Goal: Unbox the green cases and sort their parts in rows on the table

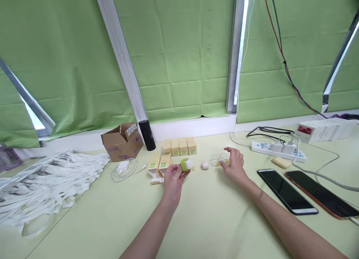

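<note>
My left hand [173,178] is closed around a small green and white roller-like item [185,164], held just above the pale green table. My right hand [234,163] rests on the table with its fingers curled onto a small clear plastic case [220,159] that has yellow marks. A small pinkish white piece [205,165] lies between the two hands. Behind them stands a row of several small yellow boxes [180,147], and two opened boxes [158,165] lie flat by my left hand.
A brown cardboard box [122,141] and a black cylinder [147,135] stand at the back left, beside a white charger with cable [123,166]. White straps [42,184] pile at the left. Two phones [287,191] and a power strip [276,149] lie at the right.
</note>
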Demonstrator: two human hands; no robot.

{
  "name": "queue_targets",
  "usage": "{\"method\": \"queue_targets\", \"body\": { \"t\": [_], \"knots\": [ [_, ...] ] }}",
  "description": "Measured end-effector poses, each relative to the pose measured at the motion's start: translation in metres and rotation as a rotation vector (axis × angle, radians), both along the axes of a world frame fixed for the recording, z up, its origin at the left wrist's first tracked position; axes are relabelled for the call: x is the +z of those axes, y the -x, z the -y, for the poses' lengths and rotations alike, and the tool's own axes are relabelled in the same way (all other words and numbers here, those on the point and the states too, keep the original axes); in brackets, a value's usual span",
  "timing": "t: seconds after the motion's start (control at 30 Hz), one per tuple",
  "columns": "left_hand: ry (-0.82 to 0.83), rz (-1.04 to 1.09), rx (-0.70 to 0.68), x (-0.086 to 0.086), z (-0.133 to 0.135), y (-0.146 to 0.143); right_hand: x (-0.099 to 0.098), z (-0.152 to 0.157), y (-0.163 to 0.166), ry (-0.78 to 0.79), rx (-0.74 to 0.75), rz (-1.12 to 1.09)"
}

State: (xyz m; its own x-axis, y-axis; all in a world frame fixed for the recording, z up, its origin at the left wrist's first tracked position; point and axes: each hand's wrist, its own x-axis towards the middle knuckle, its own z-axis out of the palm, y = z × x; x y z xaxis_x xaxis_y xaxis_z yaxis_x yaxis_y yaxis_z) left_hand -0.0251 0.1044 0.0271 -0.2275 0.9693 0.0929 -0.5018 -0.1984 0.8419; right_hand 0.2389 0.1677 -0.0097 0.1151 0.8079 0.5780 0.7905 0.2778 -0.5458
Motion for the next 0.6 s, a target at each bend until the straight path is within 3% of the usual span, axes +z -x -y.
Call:
{"method": "queue_targets", "body": {
  "t": [0.13,0.27,0.43,0.6],
  "knots": [
    [0.068,0.056,-0.089,-0.001,0.0,-0.001,0.028,0.021,0.023,-0.036,0.231,-0.242],
    [0.081,0.087,-0.158,0.002,0.006,-0.005,0.049,0.044,0.058,0.064,0.539,-0.362],
    [0.052,0.076,-0.209,0.003,0.013,-0.011,0.044,0.056,0.092,0.203,0.734,-0.55],
    [-0.008,0.017,-0.152,0.003,0.015,-0.015,0.033,0.061,0.096,0.316,0.798,-0.833]
  ]
}}
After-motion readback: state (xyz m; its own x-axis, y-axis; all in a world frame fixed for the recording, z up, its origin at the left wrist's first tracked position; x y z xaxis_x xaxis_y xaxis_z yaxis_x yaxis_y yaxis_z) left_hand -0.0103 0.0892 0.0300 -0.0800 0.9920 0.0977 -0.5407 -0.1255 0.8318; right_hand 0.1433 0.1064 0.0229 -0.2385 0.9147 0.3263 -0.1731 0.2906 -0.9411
